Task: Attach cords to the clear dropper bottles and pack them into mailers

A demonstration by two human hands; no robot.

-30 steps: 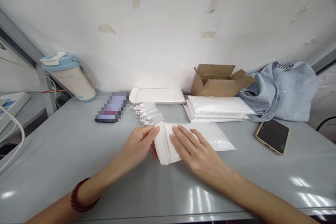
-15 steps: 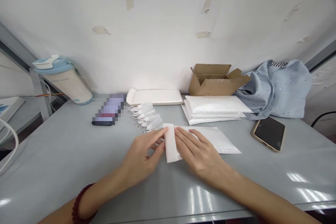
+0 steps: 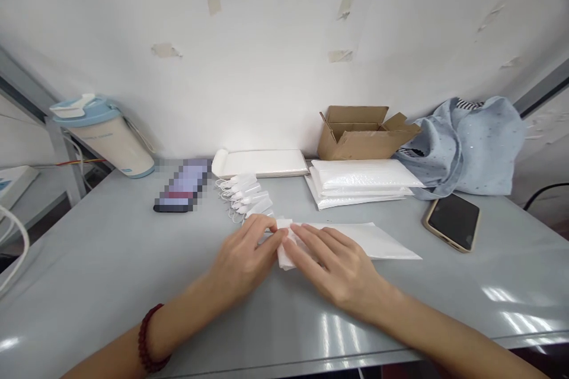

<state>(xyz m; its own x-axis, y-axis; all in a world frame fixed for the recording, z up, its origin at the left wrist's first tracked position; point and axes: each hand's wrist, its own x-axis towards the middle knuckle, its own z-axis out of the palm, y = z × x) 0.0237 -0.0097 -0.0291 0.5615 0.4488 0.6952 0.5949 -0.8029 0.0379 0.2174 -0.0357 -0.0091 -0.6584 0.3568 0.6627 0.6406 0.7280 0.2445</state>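
A white bubble mailer lies in front of me, its left end folded over into a flap. My left hand pinches that flap end between thumb and fingers. With fingers stretched out, my right hand presses flat on the mailer beside the fold and hides its middle. Just beyond my left hand sits a row of small clear tags with white loops. Further back are a stack of padded white mailers and a pile of flat white envelopes.
An open cardboard box stands against the wall beside a light blue cloth bag. A phone lies on the right of the grey table. On the left are a blurred-out phone and a tumbler.
My left hand has shifted up and curled its fingers over the flap's top end. The mailer's flap end looks more tightly folded, and the far end tilts slightly. My right fingers slid left onto the fold.
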